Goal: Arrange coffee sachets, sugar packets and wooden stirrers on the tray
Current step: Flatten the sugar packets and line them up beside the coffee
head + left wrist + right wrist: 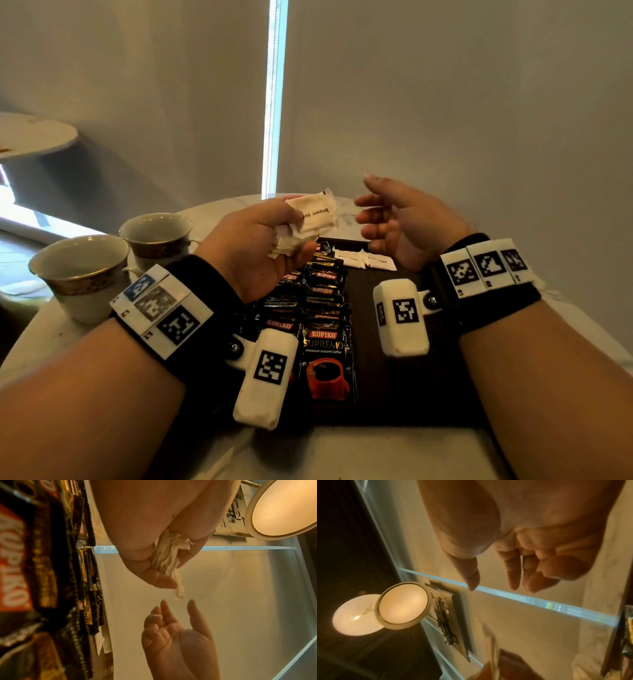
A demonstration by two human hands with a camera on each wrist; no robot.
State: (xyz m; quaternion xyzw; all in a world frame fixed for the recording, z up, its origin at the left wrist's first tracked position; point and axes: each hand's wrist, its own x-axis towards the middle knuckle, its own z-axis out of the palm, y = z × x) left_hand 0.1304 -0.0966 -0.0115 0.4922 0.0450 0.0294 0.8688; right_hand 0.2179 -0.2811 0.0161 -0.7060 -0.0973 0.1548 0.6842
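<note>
Left hand (pixel 260 246) clamps bunch of brown sugar packets (pixel 310 219) above tray (pixel 394 377); right hand (pixel 394 222) open alongside, empty, ready to peel one off.

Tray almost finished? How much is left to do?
About halfway, it looks. Done: the coffee sachets lie in overlapping rows on the dark tray, and two sugar packets sit at its far end. In hand: the left hand grips a bunch of brown sugar packets, while the right hand waits open beside it. Left: placing those, then the stirrers, which I cannot see.
</note>
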